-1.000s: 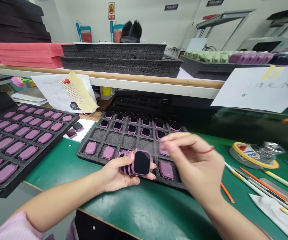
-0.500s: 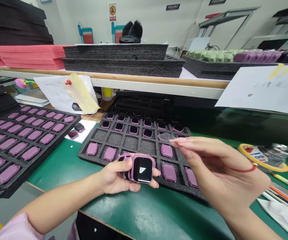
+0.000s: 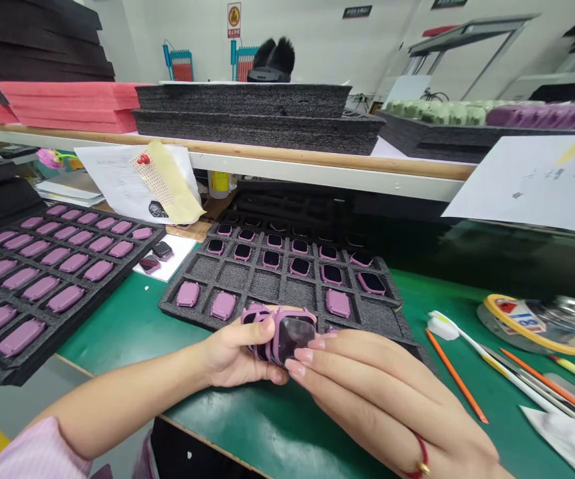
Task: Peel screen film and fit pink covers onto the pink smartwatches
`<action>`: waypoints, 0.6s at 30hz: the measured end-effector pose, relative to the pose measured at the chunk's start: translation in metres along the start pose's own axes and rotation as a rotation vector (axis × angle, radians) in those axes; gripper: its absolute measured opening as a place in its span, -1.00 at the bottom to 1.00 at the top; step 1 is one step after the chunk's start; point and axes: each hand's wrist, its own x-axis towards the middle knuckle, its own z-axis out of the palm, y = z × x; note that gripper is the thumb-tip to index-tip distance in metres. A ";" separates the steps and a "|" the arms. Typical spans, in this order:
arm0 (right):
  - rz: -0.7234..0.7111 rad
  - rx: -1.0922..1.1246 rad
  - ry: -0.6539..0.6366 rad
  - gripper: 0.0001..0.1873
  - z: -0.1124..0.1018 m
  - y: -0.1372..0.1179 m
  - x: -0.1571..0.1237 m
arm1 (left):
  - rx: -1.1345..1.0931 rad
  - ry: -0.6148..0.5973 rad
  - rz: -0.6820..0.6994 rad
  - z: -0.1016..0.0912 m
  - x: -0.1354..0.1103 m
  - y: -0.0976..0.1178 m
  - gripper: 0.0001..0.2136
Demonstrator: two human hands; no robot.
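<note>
**Room:** a workshop, with a warning sign [image 3: 234,20] high on the white wall.

**Shelf:** a long white shelf [image 3: 267,166] with a wooden edge runs across the back, carrying stacks of dark foam [image 3: 242,100] and pink foam sheets [image 3: 68,96]. A handwritten paper [image 3: 532,183] hangs from its right end.

**Tabletop:** the green tabletop [image 3: 118,332] runs beneath the shelf and carries everything below.

**Trays:** a dark foam tray [image 3: 68,223] at the left holds rows of pink watch bodies. A second foam tray [image 3: 232,276] sits straight ahead, its pink watches in separate compartments, many showing dark screens.

**Loose items:** a tape roll [image 3: 537,326] sits on the right, near an orange pencil [image 3: 454,376] and a white brush [image 3: 442,326].

**Watches:** a small stack of pink watches [image 3: 287,336] is in the air just over the near edge of the second tray, with a glossy dark screen facing up.

**Left hand:** the left hand [image 3: 232,359] is curled around the stack, holding it from below and the side.

**Right hand:** the right hand [image 3: 382,399] is narrow, fingers together, its fingertips [image 3: 302,356] touching the lower corner of the front watch. A red string and gold ring circle one finger.
</note>
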 end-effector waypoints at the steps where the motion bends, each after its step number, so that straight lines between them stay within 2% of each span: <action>1: -0.081 -0.039 -0.013 -0.48 0.000 0.004 0.005 | 0.003 0.006 0.014 0.000 0.000 -0.001 -0.52; 3: -0.206 -0.121 0.006 -0.41 0.001 0.011 0.014 | 0.011 0.023 0.054 0.000 0.001 -0.002 -0.54; 4: -0.204 -0.140 0.033 -0.40 0.003 0.014 0.018 | 0.020 0.032 0.073 0.000 0.001 -0.003 -0.55; 6: -0.101 -0.136 0.052 -0.37 0.008 0.018 0.022 | 0.055 0.043 0.097 0.000 0.003 -0.006 -0.54; 9: 0.075 -0.030 -0.002 -0.39 0.016 0.021 0.022 | 0.099 0.082 0.102 0.000 0.006 -0.009 -0.52; 12: 0.154 0.106 0.009 -0.48 0.017 0.024 0.021 | 0.063 0.143 0.100 -0.002 0.007 -0.010 -0.57; 15: 0.181 0.155 0.028 -0.49 0.014 0.025 0.023 | 0.045 0.071 0.030 -0.004 0.007 -0.007 -0.49; 18: 0.142 0.121 0.023 -0.46 0.012 0.025 0.025 | 0.049 -0.003 -0.012 -0.004 0.005 -0.005 -0.43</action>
